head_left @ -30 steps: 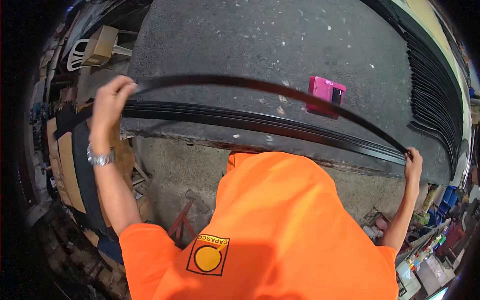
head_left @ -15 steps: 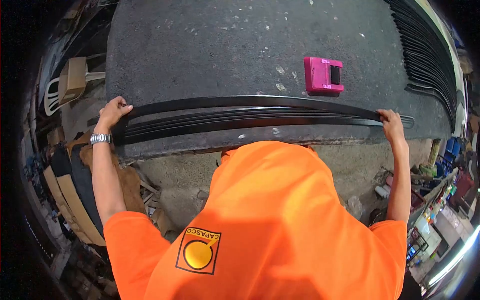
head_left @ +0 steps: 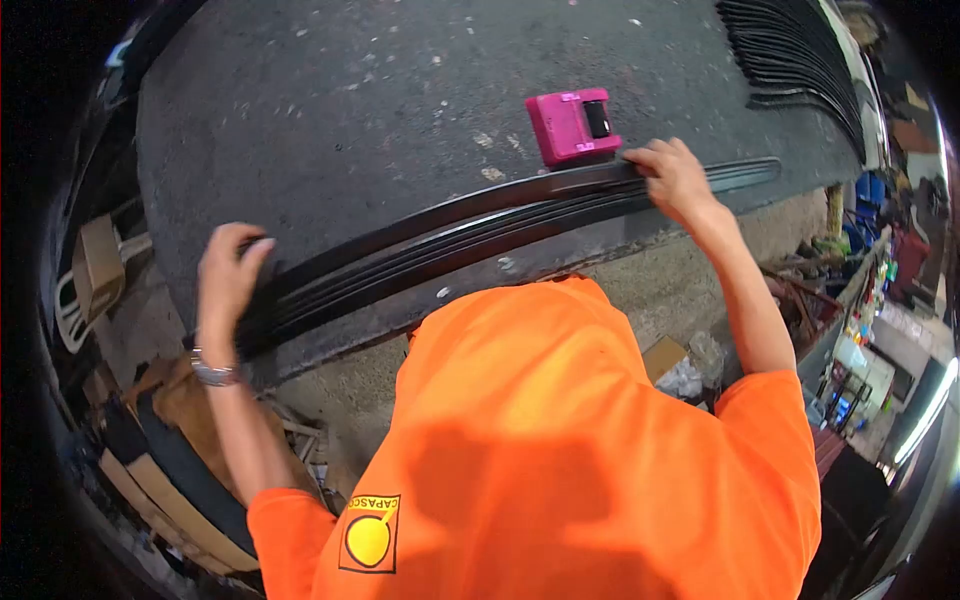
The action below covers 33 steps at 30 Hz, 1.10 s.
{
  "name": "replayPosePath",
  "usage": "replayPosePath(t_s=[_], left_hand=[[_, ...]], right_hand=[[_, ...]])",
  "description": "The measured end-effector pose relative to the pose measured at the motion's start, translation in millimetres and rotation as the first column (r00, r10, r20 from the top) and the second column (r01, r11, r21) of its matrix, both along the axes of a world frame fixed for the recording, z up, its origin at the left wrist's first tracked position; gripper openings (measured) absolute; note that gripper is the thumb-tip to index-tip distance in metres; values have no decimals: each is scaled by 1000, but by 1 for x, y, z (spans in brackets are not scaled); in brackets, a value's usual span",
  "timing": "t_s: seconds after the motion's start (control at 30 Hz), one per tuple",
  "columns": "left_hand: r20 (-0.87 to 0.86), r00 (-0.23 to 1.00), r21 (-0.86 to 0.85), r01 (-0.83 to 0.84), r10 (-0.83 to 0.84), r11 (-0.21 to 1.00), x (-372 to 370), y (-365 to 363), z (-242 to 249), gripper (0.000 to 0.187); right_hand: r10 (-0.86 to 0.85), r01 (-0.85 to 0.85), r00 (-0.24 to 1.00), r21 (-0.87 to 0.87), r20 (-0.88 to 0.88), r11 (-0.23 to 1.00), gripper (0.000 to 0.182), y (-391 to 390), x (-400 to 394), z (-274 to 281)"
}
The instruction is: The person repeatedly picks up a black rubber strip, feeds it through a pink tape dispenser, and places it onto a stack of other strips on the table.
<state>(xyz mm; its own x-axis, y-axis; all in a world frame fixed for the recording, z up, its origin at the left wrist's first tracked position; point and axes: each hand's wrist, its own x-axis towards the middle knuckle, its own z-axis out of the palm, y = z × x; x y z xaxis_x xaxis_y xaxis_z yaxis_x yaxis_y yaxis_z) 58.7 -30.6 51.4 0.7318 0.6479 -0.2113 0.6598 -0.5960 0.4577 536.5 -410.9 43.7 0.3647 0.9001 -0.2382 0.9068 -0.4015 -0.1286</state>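
Several long black strips [head_left: 470, 240] lie bunched side by side along the near edge of the dark worktop [head_left: 330, 120]. The uppermost strip [head_left: 430, 217] bows slightly away from the others. My right hand [head_left: 680, 182] has its fingers closed on this strip, toward the right, just beside a pink box with a black insert [head_left: 570, 128]. At the left ends of the strips is my left hand [head_left: 226, 275], a little blurred, with thumb and fingers apart. A metal watch [head_left: 214, 368] is on my left wrist.
A stack of wavy-edged black strips [head_left: 795, 65] lies at the worktop's far right. Left of the worktop, a cardboard box [head_left: 98, 268] rests on a white chair. Cardboard sheets [head_left: 180, 510] stand at the lower left. Clutter covers the floor area on the right.
My right hand has moved left along the strips, close to the pink box. My left hand has loosened from the strip's left end. The view has turned, so the strips now slant.
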Motion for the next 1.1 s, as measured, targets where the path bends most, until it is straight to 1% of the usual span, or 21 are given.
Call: replayPosePath(t_s=[0.03,0.1,0.13,0.17,0.23,0.3,0.33,0.37,0.43,0.5,0.53,0.63,0.83,0.87,0.97,1.1], left_hand=[[98,994,-114,62,-50,992,32,-24,-1,26],[274,950,-198,211,-153,957,87,-69,-10,35],[339,914,-190,297,-221,936,107,-85,-20,41],[420,866,-145,359,-271,922,124,-99,-27,42],[413,888,-319,350,-203,881,146,-116,-27,39],[409,891,-265,322,-197,909,152,-117,-18,37],[405,894,-238,303,-189,923,152,-117,-15,36],[421,896,-236,260,-142,936,151,-116,-13,34],[398,905,-146,222,-148,964,148,-114,-6,37],[372,916,-88,195,-149,977,146,-114,-3,38],[356,923,-58,181,-149,982,147,-115,-2,38],[309,940,21,147,-146,989,149,-119,-5,38],[230,957,113,155,-177,981,170,-128,-10,36],[234,957,114,151,-175,982,173,-130,-11,35],[249,951,127,154,-182,980,186,-135,-13,33],[286,939,151,152,-190,977,215,-147,-19,28]], right_hand=[[35,-35,999,36,9,999,30,13,-13,0],[68,-69,998,148,17,987,29,36,-38,2],[89,-96,995,167,44,981,29,49,-52,10],[100,-102,995,266,18,959,31,56,-59,9],[126,-133,991,368,43,920,24,74,-76,17],[131,-153,988,443,81,883,17,86,-92,33],[150,-166,986,459,72,873,13,91,-95,33],[158,-163,986,467,50,869,14,95,-100,34],[193,-186,980,494,36,850,17,104,-108,22],[207,-173,978,522,-7,835,18,111,-114,16],[205,-168,979,531,-11,831,16,113,-114,12],[192,-132,980,552,-51,823,17,115,-109,2],[174,-81,980,600,-99,796,18,108,-93,-14],[167,-79,982,609,-89,789,18,107,-90,-16],[146,-25,980,651,-133,759,17,102,-80,-20],[119,-56,991,634,-57,772,19,88,-57,-23]])
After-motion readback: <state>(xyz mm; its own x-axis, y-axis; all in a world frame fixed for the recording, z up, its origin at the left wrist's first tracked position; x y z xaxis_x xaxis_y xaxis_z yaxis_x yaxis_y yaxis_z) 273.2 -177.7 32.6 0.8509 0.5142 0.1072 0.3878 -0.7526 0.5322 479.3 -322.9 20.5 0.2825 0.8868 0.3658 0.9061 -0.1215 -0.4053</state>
